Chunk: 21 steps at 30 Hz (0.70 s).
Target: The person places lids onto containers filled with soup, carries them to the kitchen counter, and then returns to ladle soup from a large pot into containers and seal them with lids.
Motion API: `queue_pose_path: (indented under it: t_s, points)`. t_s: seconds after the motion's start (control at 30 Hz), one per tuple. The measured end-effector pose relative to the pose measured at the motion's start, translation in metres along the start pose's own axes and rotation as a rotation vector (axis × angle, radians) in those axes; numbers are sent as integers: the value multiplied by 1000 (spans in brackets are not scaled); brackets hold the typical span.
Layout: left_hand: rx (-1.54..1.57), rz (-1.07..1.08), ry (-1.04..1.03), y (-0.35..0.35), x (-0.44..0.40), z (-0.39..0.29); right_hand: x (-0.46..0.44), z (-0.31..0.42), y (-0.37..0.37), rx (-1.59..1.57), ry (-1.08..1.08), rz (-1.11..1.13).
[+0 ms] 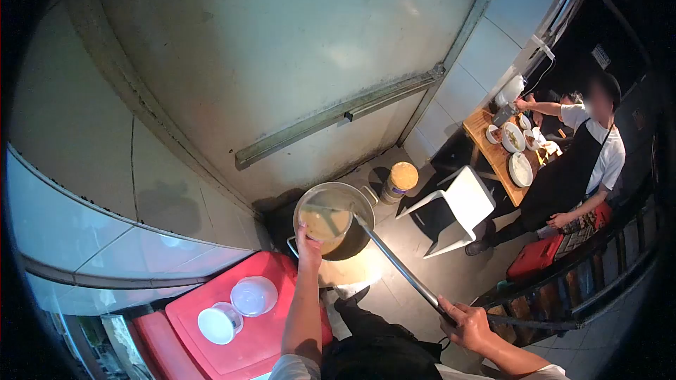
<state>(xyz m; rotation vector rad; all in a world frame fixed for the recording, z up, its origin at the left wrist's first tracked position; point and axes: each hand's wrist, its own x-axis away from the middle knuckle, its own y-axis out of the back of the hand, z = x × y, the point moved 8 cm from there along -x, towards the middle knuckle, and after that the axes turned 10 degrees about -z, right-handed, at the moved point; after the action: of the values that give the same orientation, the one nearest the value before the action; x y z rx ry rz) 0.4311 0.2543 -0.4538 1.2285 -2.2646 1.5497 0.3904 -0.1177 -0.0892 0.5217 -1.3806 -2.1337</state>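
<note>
My left hand grips the near rim of a clear round tub with light brown contents, held over a large metal pot. A long metal ladle slants across the view, with my right hand wrapped around the lower end of its handle. The ladle's far end reaches to the tub's right edge above the pot; I cannot tell whether its bowl touches the tub. Darker liquid shows in the pot below the tub.
Two white tubs stand on a red chest lid at the left. Beyond the pot are a lidded container and a white plastic stool. At the right, a person stands by a wooden table with bowls; a black railing curves nearby.
</note>
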Motion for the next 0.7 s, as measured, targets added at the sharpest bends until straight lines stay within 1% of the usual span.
queue_pose_path:
  t_s: [0.07,0.17,0.27,0.37,0.47,0.7]
  points:
    - [-17,-14,4,0,1,-1,1,2,0,5,-7,36]
    - [-37,-28,-6,-4,5,-6,4,-1,0,-104,-51,17]
    - [-21,-13,-10,-6,5,-7,5,-7,-1,-203,-97,-55]
    - [21,19,3,-10,5,-5,0,-8,3,-238,-110,-58]
    - [35,20,0,-8,1,-5,11,-20,-6,-282,-219,20]
    - [35,10,-3,-13,3,-5,10,-22,-11,-303,-177,-15]
